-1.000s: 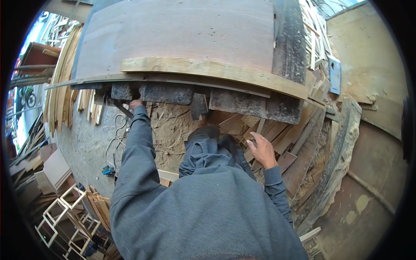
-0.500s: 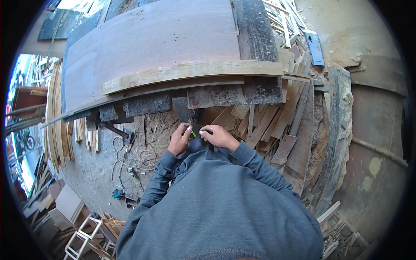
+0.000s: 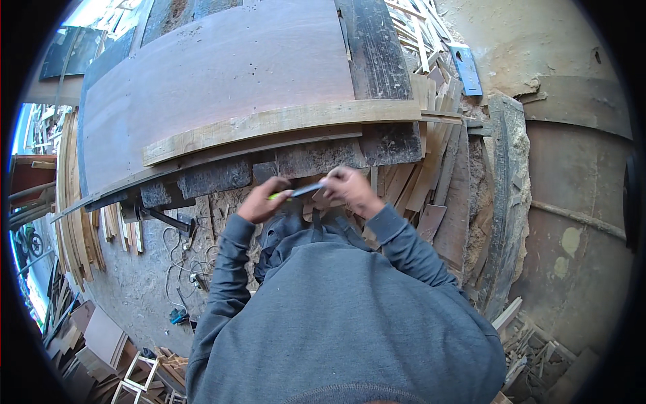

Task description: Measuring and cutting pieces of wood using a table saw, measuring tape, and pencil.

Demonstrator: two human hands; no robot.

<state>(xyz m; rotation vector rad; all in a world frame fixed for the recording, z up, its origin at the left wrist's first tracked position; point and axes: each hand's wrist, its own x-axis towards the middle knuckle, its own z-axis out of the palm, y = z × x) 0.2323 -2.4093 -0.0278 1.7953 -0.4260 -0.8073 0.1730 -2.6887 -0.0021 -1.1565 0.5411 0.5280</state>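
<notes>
My left hand is closed around a small yellow-green tape measure, most of it hidden by the fingers. A short pale strip of its blade stretches across to my right hand, whose fingers pinch the far end. Both hands are in front of my body, just short of the workbench's near edge. On that edge lies a long light-coloured wooden board, with a thinner strip of wood alongside it.
A broad pinkish-brown sheet covers the bench top. Offcuts lean under its right end, beside a thick rough timber slab. Tangled cables and a teal power tool lie on the floor at left. Tall planks stand farther left.
My hands have risen toward the bench and moved apart, with a length of the tape's blade now showing between them. The view has shifted slightly right.
</notes>
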